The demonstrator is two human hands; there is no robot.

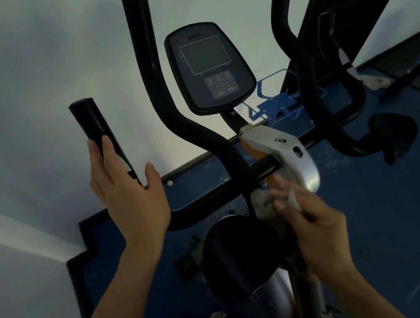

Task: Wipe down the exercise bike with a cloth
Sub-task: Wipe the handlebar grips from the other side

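The exercise bike (pixel 233 155) filled the middle of the view, standing on a dark blue floor (pixel 395 225) against a pale wall (pixel 14 93). Two long black handlebars (pixel 145 59) curved upward on either side of its console (pixel 209 65), whose grey screen was dark. Below the console, a silver and orange housing (pixel 282 153) covered the top of the stem, and a black crossbar (pixel 209 194) ran out from it to the left. A rounded black cover (pixel 241 252) sat lower on the frame.

The left hand (pixel 129 193) was raised at the left end grip (pixel 96 127), with fingers straight and thumb spread; the fingers lay against the grip's near side without curling round it. The right hand (pixel 316 227) was lower, just under the silver housing, with its fingers closed on a white cloth (pixel 265 202). The cloth was bunched against the stem where the crossbar met it. That hand's fingertips were blurred, so their exact hold could not be told. The two hands were well apart, one at each side of the stem.
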